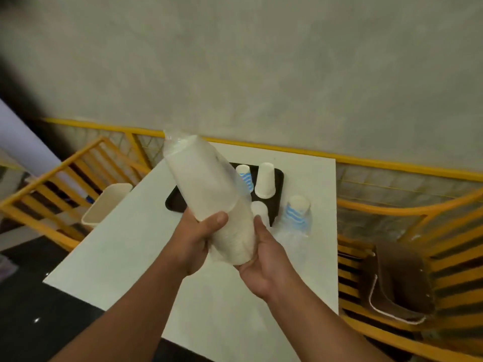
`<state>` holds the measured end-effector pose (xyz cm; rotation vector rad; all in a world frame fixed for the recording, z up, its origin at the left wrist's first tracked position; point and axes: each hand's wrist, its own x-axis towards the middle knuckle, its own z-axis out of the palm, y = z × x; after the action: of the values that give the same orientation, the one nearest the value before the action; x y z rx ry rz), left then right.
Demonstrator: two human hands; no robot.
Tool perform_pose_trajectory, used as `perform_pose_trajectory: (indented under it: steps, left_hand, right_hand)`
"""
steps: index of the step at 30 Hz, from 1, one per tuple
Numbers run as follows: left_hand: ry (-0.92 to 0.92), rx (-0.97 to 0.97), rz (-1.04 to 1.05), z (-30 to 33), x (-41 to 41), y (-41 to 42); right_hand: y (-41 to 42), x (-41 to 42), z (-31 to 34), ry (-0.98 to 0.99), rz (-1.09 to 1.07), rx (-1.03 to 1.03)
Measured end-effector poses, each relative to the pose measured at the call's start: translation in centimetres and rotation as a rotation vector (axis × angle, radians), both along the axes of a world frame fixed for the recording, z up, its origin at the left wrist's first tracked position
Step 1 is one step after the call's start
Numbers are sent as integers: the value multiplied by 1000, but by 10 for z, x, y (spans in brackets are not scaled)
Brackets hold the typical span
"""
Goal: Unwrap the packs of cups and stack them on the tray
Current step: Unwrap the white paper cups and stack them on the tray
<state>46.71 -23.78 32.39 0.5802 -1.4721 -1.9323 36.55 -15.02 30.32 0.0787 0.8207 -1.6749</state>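
A white square table [117, 246] is carrying a black tray [174, 198] near its far edge. Just right of the tray, a blue-striped cup stack [296, 214] in clear wrap is standing directly on the tabletop, loose plastic film [290, 240] lying at its base.

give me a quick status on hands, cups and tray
Left hand and right hand both grip the plastic-wrapped pack of white cups, held above the white table. Wrap not yet off. Black tray already holds upturned cups; nothing blocking.
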Motion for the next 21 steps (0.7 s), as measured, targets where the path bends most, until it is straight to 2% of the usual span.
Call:
perform_pose_trajectory:
  steps: [6, 9, 12, 16, 21]
  left_hand:
    - [-69, 121, 7, -37, 35, -44]
    - [-81, 64, -31, -56, 50, -88]
    - [-122, 41, -97, -68, 68, -141]
    - [-121, 112, -130, -91, 83, -187]
    - [-186, 186, -170, -112, 83, -203]
  right_hand:
    - [-51, 30, -37, -30, 76, 96]
    - [-90, 49, -52, -30, 39, 121]
    - [-134, 76, -61, 17, -14, 169]
    - [-169, 99, -69, 120, -13, 320]
    - [-172, 109, -84, 22, -92, 479]
